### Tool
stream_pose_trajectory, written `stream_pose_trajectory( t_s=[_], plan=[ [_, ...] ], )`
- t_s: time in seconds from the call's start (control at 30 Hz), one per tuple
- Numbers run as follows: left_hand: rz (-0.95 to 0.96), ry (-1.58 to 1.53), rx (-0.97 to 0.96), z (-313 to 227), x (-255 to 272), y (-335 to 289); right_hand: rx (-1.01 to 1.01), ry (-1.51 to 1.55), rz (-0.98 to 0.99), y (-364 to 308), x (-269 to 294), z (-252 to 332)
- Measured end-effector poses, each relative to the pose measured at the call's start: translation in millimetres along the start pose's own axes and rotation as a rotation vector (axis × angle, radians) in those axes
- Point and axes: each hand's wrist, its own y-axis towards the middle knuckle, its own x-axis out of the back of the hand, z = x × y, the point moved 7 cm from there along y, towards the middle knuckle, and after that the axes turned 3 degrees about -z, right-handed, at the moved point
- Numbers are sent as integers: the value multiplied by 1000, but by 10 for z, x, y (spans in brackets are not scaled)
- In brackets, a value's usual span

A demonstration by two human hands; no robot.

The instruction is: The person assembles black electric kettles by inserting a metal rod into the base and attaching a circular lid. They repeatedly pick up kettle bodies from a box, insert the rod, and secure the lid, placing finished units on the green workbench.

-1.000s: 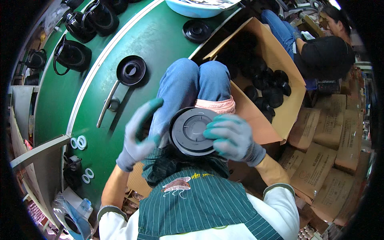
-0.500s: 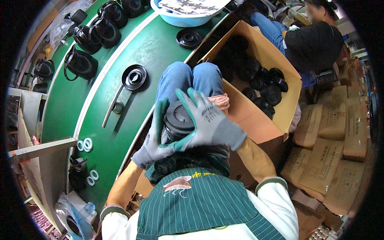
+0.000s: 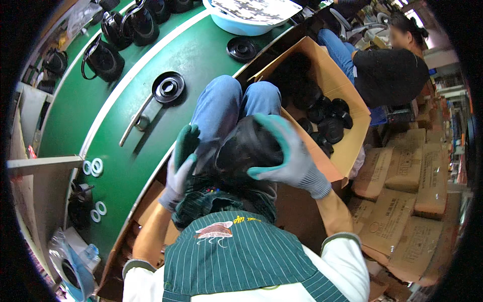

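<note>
Over my lap, a dark round black part (image 3: 246, 146) is blurred by motion, so its exact kind is hard to make out. My right hand (image 3: 292, 156), in a grey glove with green fingertips, grips it from the right, with the thumb below and fingers above. To its left, my left hand (image 3: 182, 161), gloved alike, is off the part with its fingers raised and the thumb apart. An open cardboard box (image 3: 358, 136) beyond my right hand holds several round black parts (image 3: 330, 129).
Left of my legs stands a green worktable (image 3: 136, 75) with a ringed black disc (image 3: 168, 87), a metal rod (image 3: 134, 123), another black disc (image 3: 241, 49), white rings (image 3: 96, 166) and handled black jugs (image 3: 103, 60). A blue basin (image 3: 241, 26) sits far back. A seated person (image 3: 390, 75) and stacked cartons (image 3: 385, 216) are rightward.
Both hands were around the black part half a second ago. My left hand has come away to the left; my right hand has shifted right and tilted the part. The view has turned slightly.
</note>
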Motion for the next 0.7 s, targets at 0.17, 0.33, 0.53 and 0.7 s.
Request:
stream_pose_trajectory(
  t_s=[0.17,0.33,0.53,0.7],
  plan=[
    [242,495,-135,-473,-210,35,-215,632,-187,-167,463,-279],
    [260,550,-469,-866,-428,373,-163,1029,-184,-413,472,-665],
    [-10,612,-444,-766,-284,678,-395,838,-517,-641,112,-807],
    [405,-831,358,727,16,441,146,429,-458,-48,192,449]
  ],
)
